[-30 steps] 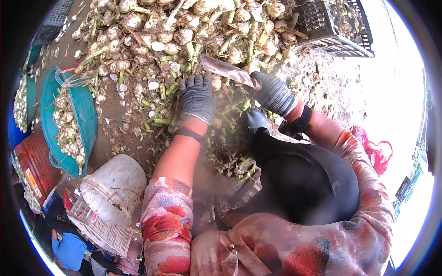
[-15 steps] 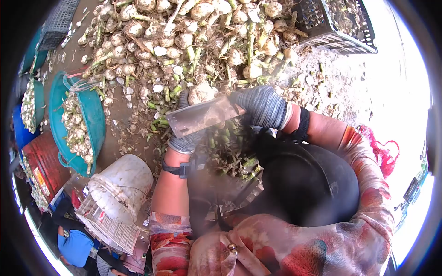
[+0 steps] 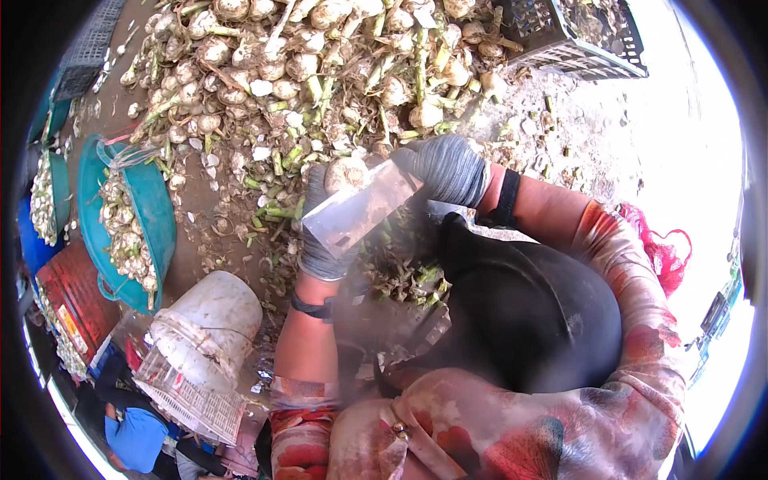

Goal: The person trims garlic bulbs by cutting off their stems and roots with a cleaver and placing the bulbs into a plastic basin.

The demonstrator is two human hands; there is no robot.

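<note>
Closing round the near end of a broad knife (image 3: 364,210), the gloved right hand (image 3: 450,170) has a firm hold on it; the glove covers the handle. From that grip the blade slants leftward and toward the body, its flat face turned up to the camera, and crosses in front of the gloved left hand (image 3: 322,254). The left hand grips a pale bulb (image 3: 346,174), its fingers along the bulb's left side; the blade hides much of the palm. The bulb sits just past the blade's far edge, between the two hands; whether steel and bulb touch, I cannot tell.

Dark straps circle both wrists. Just below the blade, on the body side, green scraps (image 3: 408,280) lie heaped, and a large black rounded form (image 3: 528,312) fills the space below the right hand. Cut stems (image 3: 276,212) litter the ground left of the left hand.

Beyond the hands spreads a pile (image 3: 296,60) of bulbs, many with stems on. Past the right hand, at the pile's right end, stands a black crate (image 3: 596,58). Well left of the grip is a teal tub (image 3: 156,204) with bulbs in it; nearer the body from there, a white bucket (image 3: 216,308). Farther off, at lower left, is a person in blue (image 3: 136,440).
</note>
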